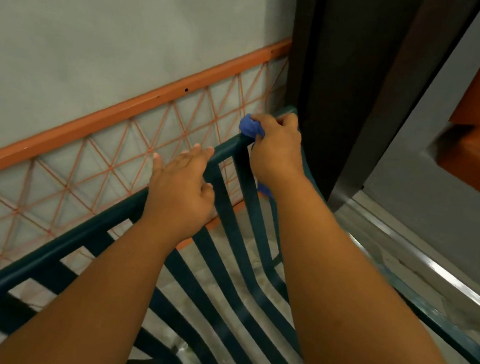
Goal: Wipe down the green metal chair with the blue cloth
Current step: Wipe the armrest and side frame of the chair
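Dark green slatted metal chair (226,277): left hand (179,191) rests spread on its top rail, apparently steadying; right hand (275,146) pinches bunched blue cloth (249,126) against the corner.

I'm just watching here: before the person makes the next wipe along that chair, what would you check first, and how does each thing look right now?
1. Blue cloth in the right hand: ok, it is bunched in the curled fingers.
2. Cloth touching the green metal chair: ok, it sits against the top rail by the corner.
3. Left hand steadying the chair: ok, it rests on the top rail with its fingers stretched out.
4. Hands out of each other's way: ok, a bare piece of rail lies between them.
5. Room beside the chair: cannot tell; the dark door frame stands close behind the right hand.
6. Rail already clean: cannot tell.
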`<action>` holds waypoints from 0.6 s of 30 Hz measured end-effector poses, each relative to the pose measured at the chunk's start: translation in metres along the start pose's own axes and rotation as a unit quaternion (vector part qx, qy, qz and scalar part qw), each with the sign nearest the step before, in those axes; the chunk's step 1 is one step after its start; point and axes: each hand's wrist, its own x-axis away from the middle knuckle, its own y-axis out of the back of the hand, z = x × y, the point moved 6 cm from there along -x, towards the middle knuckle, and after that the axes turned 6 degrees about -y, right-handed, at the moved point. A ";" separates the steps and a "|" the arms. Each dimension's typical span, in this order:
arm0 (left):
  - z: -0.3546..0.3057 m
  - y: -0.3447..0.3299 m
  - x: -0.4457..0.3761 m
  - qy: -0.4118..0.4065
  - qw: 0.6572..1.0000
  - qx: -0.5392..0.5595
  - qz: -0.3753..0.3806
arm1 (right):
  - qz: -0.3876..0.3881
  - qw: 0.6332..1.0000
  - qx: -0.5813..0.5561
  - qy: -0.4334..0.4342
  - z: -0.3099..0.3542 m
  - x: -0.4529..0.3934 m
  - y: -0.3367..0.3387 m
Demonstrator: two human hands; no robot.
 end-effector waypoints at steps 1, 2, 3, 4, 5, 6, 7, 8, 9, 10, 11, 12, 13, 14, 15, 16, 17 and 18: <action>0.002 0.002 0.002 0.002 1.000 0.027 -0.002 | 0.013 1.000 0.021 0.012 0.007 0.008 -0.004; 0.005 0.006 0.005 0.008 0.998 0.063 -0.011 | 0.024 0.999 0.038 0.027 0.015 0.018 -0.009; 0.007 0.011 0.010 0.014 0.995 0.099 -0.025 | 0.031 0.997 0.048 0.042 0.022 0.029 -0.015; 0.010 0.017 0.016 0.021 0.991 0.127 -0.044 | 0.036 0.996 0.051 0.057 0.029 0.040 -0.020; 0.013 0.023 0.024 0.028 0.987 0.145 -0.062 | 0.042 0.996 0.049 0.069 0.035 0.051 -0.027; 0.017 0.028 0.032 0.034 0.984 0.154 -0.078 | 0.052 0.995 0.045 0.078 0.041 0.062 -0.033; 0.021 0.033 0.041 0.038 0.983 0.155 -0.088 | 0.062 0.994 0.042 0.085 0.046 0.072 -0.040; 0.025 0.036 0.050 0.039 0.983 0.154 -0.092 | 0.070 0.992 0.044 0.094 0.052 0.083 -0.047; 0.029 0.039 0.060 0.038 0.983 0.153 -0.093 | 0.075 0.991 0.049 0.102 0.058 0.093 -0.054; 0.033 0.043 0.069 0.037 0.983 0.155 -0.095 | 0.083 0.989 0.051 0.107 0.064 0.103 -0.061; 0.038 0.048 0.079 0.037 0.982 0.157 -0.099 | 0.094 0.988 0.048 0.109 0.070 0.113 -0.068; 0.043 0.053 0.089 0.040 0.981 0.159 -0.107 | 0.105 0.987 0.047 0.110 0.076 0.124 -0.074; 0.049 0.059 0.100 0.047 0.979 0.158 -0.117 | 0.113 0.986 0.046 0.114 0.082 0.135 -0.080; 0.055 0.066 0.110 0.056 0.978 0.156 -0.128 | 0.122 0.985 0.045 0.118 0.088 0.145 -0.086; 0.062 0.073 0.120 0.067 0.976 0.153 -0.141 | 0.132 0.983 0.044 0.120 0.093 0.154 -0.092; 0.069 0.080 0.131 0.079 0.973 0.151 -0.155 | 0.142 0.982 0.044 0.120 0.098 0.164 -0.096; 0.077 0.087 0.141 0.092 0.970 0.151 -0.168 | 0.149 0.980 0.045 0.124 0.103 0.173 -0.102; 0.085 0.093 0.151 0.105 0.966 0.153 -0.178 | 0.153 0.979 0.048 0.129 0.108 0.182 -0.107</action>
